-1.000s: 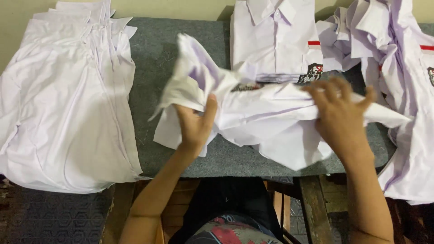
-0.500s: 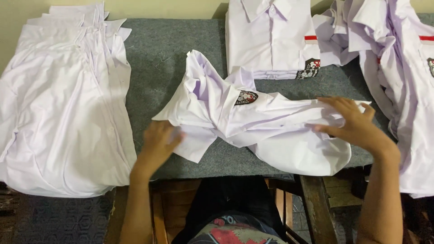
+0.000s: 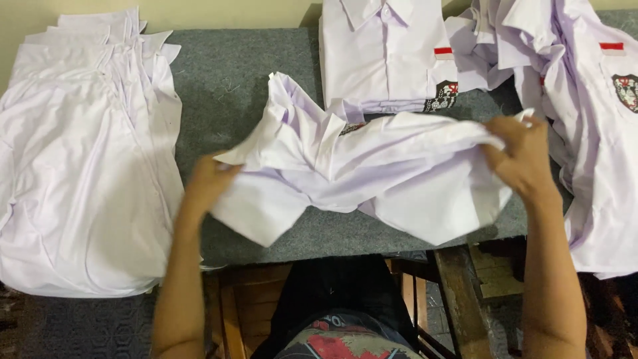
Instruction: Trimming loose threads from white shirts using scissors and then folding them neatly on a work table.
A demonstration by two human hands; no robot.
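**Shirt held over grey table**

Shirt [image 3: 372, 179]: white, short-sleeved, crumpled, stretched crosswise between both hands above centre of table [image 3: 232, 86]. Collar end twd left, small dark badge just showing nr upper middle. Lower edge hangs to table's near edge.

Left hand [image 3: 206, 183]: at shirt's left side by the sleeve, palm down, fingers curled into the cloth; tips hidden under fabric, so exact pinch can't be told.

Right hand [image 3: 522, 156]: at shirt's right end, fingers bunched together, gripping a gathered fold of cloth.

Stack [image 3: 86, 173]: white shirts laid flat, overlapping, on left of table, well apart from held shirt.

Folded shirt [image 3: 385, 56]: white, collar up, red tab and dark badge on pocket; lies at table's far edge, just behind held shirt.

Pile [image 3: 585, 100]: loose white shirts w/ red tabs and badge, on right, near right hand.
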